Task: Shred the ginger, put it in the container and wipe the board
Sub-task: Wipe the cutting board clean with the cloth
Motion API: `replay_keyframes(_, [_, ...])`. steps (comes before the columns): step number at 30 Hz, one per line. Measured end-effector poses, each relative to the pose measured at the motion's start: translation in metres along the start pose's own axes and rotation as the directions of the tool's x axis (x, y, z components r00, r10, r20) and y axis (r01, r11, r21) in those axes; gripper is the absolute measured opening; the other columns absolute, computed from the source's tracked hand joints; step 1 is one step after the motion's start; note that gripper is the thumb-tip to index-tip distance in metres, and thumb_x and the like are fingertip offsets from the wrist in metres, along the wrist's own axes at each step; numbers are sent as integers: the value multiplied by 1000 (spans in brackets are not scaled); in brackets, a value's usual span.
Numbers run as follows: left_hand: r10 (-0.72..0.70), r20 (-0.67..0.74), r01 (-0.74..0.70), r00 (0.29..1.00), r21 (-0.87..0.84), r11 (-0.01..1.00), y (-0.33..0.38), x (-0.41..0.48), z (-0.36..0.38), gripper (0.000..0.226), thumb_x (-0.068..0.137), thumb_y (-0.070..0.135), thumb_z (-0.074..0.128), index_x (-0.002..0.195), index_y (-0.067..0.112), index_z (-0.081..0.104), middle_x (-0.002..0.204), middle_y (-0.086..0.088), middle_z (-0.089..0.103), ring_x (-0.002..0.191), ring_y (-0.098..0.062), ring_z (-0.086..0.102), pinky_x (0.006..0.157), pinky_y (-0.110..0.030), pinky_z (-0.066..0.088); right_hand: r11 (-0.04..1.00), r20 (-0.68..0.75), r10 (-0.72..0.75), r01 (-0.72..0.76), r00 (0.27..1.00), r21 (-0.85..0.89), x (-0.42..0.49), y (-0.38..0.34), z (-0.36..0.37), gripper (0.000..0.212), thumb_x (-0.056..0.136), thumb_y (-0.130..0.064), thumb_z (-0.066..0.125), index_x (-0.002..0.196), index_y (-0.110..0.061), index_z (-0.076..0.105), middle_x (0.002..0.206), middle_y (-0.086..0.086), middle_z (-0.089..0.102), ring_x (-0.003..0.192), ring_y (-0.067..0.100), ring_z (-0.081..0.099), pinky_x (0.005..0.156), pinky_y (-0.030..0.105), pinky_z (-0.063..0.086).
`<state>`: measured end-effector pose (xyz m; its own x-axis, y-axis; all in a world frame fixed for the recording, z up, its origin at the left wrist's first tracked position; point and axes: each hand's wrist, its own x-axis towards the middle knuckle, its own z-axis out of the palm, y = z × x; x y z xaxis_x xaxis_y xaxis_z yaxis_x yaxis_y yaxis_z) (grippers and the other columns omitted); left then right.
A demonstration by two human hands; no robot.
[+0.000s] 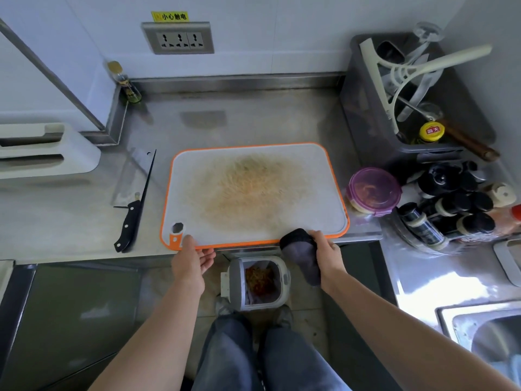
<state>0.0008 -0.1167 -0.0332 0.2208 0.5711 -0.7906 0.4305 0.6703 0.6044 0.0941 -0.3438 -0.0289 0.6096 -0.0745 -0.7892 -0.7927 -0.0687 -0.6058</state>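
worktop (pixel 253 114): stainless steel
front edge: orange-rimmed board (pixel 315 165)
left of board: cleaver (pixel 132 210)
right of board: purple-lidded container (pixel 373 190)
back left corner: bottle (pixel 125 83)

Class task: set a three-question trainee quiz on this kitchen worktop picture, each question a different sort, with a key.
1. True or false: the right hand holds a dark grey cloth.
2. The black-handled steel cleaver lies where, relative to the white orange-rimmed plastic cutting board? A left, B right, C on it.
3. Fill in: the round plastic container has a ____ lid.
Key: 1 true; 2 A; 3 purple.
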Motion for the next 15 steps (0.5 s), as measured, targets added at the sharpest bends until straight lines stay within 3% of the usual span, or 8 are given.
replay_keyframes(3, [47, 67, -31, 997, -217, 976, 10, -11, 3, 22, 91, 23, 51, 104, 6, 56, 93, -12, 67, 79, -24, 67, 73, -32, 55, 998, 33, 2, -5, 999, 64, -6, -13, 2, 31, 85, -42, 61, 91, -11, 63, 83, 9, 69, 73, 23, 64, 67, 29, 49])
replay_keyframes(6, [92, 105, -57, 990, -302, 952, 16, -16, 2, 21, 92, 18, 56, 109, 6, 54, 98, -11, 66, 85, -24, 67, 71, -32, 56, 999, 86, -29, 26, 996, 33, -7, -21, 4, 42, 82, -50, 65, 95, -11, 63, 87, 10, 72, 79, 24, 68, 77, 35, 53])
replay_keyframes(9, [175, 151, -115, 973, -338, 934, 20, -19, -1, 12, 91, 15, 57, 102, 9, 57, 96, -8, 69, 87, -23, 68, 67, -30, 55, 997, 154, -49, 40, 987, 58, -11, -30, 5, 37, 87, -44, 63, 99, -9, 63, 87, 12, 73, 75, 23, 70, 68, 32, 54])
replay_keyframes(12, [249, 176, -166, 952, -386, 907, 29, -20, -1, 14, 91, 14, 57, 105, 12, 57, 92, -4, 71, 86, -20, 70, 70, -30, 54, 982, 194, -101, 66, 976, 177, -13, -45, 4, 30, 94, -32, 55, 89, -5, 65, 71, 9, 72, 59, 18, 69, 53, 25, 54])
replay_keyframes(15, [288, 183, -184, 940, -439, 880, 41, -24, 5, 9, 91, 16, 52, 95, 15, 60, 84, 0, 72, 81, -18, 68, 69, -29, 54, 970, 200, -161, 118, 966, 210, -13, -61, 6, 30, 95, -29, 52, 87, -4, 66, 69, 7, 72, 58, 16, 68, 52, 23, 53])
